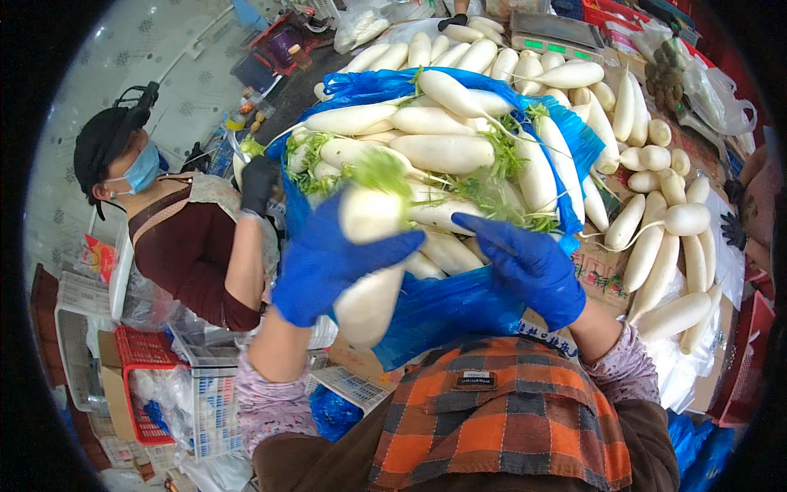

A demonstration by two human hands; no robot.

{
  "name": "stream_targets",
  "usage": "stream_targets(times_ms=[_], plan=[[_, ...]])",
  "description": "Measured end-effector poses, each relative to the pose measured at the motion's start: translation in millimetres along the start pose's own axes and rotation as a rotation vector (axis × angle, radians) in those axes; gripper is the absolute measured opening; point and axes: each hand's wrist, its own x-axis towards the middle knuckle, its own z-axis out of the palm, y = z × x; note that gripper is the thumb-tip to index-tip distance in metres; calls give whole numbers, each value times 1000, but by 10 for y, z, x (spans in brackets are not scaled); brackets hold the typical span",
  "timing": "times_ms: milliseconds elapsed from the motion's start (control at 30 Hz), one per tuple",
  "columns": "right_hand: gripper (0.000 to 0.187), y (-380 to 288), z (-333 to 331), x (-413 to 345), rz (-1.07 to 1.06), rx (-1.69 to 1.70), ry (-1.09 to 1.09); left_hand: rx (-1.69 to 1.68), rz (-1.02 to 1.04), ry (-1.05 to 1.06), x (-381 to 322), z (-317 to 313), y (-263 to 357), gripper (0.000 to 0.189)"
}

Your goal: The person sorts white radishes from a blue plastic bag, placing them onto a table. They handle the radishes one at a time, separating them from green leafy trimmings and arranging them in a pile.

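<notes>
My left hand, in a blue glove, grips a large white daikon radish around its middle. The radish's green leafy top points away from me and is blurred. To the right, my right hand, gloved in blue too, reaches over the near edge of a blue plastic bag. A thin dark strip shows along its fingers; I cannot tell whether it is a blade. Many daikons with trimmed and leafy tops fill the opened bag beyond both hands.
Loose daikons lie piled right of the bag and behind it. A digital scale stands at the back. At left a masked co-worker holds a daikon in a black glove. Another person's gloved hands are at right. Red and white crates stand lower left.
</notes>
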Motion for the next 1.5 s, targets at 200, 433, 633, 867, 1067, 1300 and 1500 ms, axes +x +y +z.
stream_targets(times_ms=[200, 433, 633, 867, 1067, 1300, 1500], plan=[[56, 251, 243, 95, -94, -428, 87, -103, -169, -296, -5, 437, -346, 74], [51, 332, 237, 141, -25, -497, 117, 18, 38, -249, 20, 612, -297, 67], [46, 456, 203, 158, 8, -547, 143, 17, 111, -184, 14, 688, -370, 70], [27, 661, 37, 51, 180, -623, 191, 154, 122, 67, -173, 445, -161, 73], [40, 145, -86, -17, 264, -31, 39, 397, 395, 191, -186, 357, 159, 64], [58, -563, -335, -286, 235, 875, 84, 617, 774, 179, 70, 709, 465, 59], [38, -427, -159, -101, 27, -99, 414, 777, 732, 176, 258, 729, 149, 64]])
